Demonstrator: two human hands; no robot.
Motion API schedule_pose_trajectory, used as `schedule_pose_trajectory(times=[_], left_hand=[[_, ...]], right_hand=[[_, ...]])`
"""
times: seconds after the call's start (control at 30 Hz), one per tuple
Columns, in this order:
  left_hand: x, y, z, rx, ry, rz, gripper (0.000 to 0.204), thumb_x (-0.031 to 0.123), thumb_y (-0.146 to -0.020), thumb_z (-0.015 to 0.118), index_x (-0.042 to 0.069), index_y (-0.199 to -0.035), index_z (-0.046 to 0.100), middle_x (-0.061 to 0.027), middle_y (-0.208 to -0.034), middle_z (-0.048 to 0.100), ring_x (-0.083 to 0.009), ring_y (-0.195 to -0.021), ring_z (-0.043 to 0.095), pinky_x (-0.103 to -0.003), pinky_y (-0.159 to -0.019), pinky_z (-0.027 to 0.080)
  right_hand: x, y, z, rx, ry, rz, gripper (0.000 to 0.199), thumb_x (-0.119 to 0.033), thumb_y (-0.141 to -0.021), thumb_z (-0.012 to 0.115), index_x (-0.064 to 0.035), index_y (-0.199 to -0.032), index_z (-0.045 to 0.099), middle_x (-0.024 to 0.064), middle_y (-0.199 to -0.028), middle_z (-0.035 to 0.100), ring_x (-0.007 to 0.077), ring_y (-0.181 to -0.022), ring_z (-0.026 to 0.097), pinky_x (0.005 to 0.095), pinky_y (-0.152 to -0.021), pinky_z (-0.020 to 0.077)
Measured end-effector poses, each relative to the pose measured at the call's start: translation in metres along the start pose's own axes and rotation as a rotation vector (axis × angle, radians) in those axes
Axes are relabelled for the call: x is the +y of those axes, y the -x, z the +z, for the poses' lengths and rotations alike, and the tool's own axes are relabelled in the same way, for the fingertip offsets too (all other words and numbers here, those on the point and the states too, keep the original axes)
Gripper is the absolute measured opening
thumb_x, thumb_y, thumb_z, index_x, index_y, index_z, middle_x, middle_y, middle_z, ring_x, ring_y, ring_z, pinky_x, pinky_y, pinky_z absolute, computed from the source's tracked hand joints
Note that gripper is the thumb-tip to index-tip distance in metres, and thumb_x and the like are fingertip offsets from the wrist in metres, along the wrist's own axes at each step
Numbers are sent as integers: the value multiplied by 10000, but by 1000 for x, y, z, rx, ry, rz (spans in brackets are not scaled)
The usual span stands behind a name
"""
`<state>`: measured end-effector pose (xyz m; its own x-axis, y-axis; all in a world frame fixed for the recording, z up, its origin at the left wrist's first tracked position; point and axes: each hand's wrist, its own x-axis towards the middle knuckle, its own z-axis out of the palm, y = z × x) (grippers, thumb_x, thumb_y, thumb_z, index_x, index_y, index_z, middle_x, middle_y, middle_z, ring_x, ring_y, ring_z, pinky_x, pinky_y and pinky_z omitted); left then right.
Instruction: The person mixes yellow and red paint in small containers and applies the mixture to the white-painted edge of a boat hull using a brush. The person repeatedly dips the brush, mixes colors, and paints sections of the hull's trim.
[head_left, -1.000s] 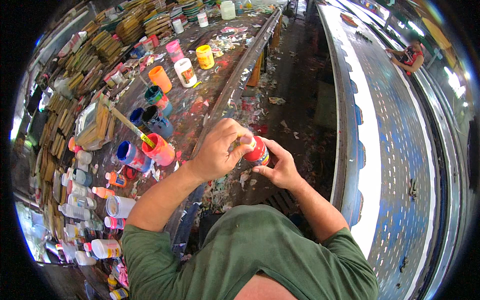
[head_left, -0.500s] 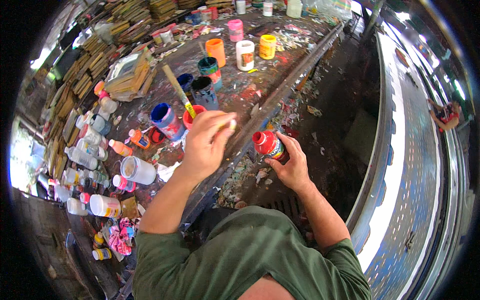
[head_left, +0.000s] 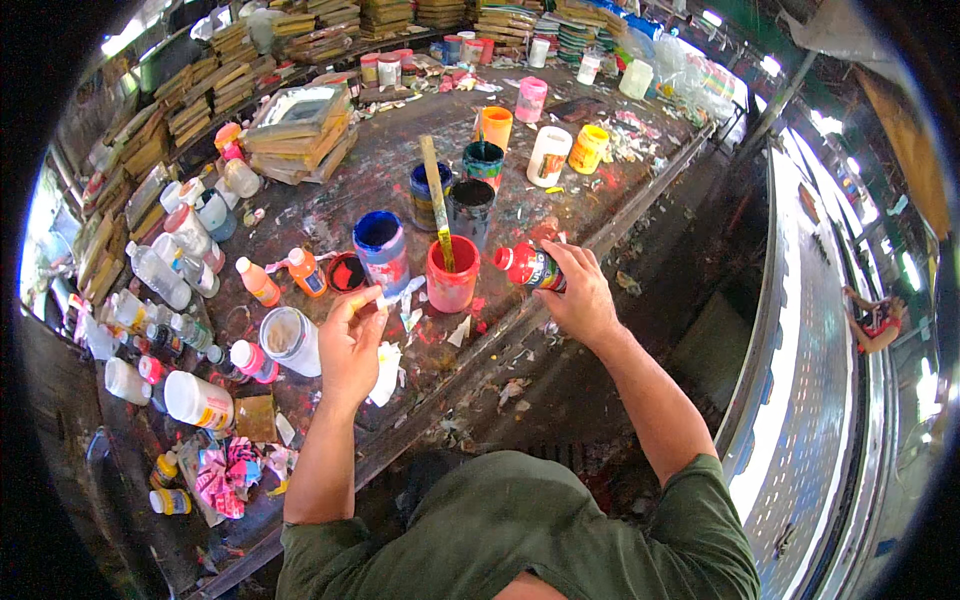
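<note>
My right hand (head_left: 580, 300) is wrapped round a small red bottle (head_left: 525, 264) with a dark, colourful label. The bottle is tipped on its side, its neck pointing left towards the rim of a red tub (head_left: 452, 290). A paint-stained wooden stick (head_left: 437, 195) stands up out of that tub. Over the table to the left, my left hand (head_left: 352, 345) pinches a small whitish piece (head_left: 388, 300) between finger and thumb; its exact kind is unclear. Beyond that hand stands a tub of dark blue paint (head_left: 380, 250). No stream from the bottle can be made out.
Tubs in black (head_left: 472, 210), orange (head_left: 495, 128), white (head_left: 549, 157) and yellow (head_left: 589, 149) stand farther back. Several bottles and jars (head_left: 195, 400) crowd the left side. Wooden frames (head_left: 300, 135) are stacked behind. The table's edge (head_left: 600, 240) runs diagonally past my right hand.
My right hand has raised the red bottle over the table and tipped it towards the red tub. My left hand has moved left and nearer to me, away from the tub. The view has shifted.
</note>
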<state>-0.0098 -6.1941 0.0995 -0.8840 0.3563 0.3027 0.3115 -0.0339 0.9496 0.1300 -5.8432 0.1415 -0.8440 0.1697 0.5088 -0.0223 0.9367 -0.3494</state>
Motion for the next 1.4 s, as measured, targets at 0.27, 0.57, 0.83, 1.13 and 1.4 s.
schedule_pose_trajectory(times=[0.27,0.57,0.83,1.13,1.4], left_hand=[[-21,-2,6,-30,125,1,353,-65,-1043,727,-19,-1393,731,-63,-1317,699,-140,-1180,704,-297,-1046,569],[-25,21,17,40,120,-66,365,-136,-1030,682,-39,-1381,714,-78,-1353,651,-164,-1272,686,-319,-1117,579],[-27,27,41,103,164,-100,363,-149,-1021,686,-44,-1366,724,-87,-1359,661,-171,-1244,703,-325,-1102,586],[-28,23,52,133,174,-101,373,-170,-1012,693,-41,-1360,727,-108,-1363,666,-194,-1241,720,-335,-1096,589],[-32,13,53,122,222,-96,372,-156,-1017,697,-32,-1365,730,-95,-1360,683,-188,-1268,708,-342,-1126,567]], right_hand=[[0,-37,20,-55,106,-100,812,-104,-798,962,-41,-1534,623,195,-1483,691,444,-1382,621,530,-1203,507],[12,-63,33,-144,109,-217,801,-93,-793,933,-50,-1530,623,151,-1484,666,408,-1407,592,515,-1234,484],[30,-82,43,-111,100,-349,829,-24,-754,937,-47,-1520,620,142,-1488,661,390,-1377,609,496,-1217,505],[34,-95,41,-130,146,-386,772,-34,-770,902,-75,-1496,643,112,-1465,667,360,-1400,613,498,-1170,549],[33,-104,37,-123,163,-461,776,-34,-766,899,-83,-1497,644,109,-1471,659,365,-1410,606,496,-1195,542]])
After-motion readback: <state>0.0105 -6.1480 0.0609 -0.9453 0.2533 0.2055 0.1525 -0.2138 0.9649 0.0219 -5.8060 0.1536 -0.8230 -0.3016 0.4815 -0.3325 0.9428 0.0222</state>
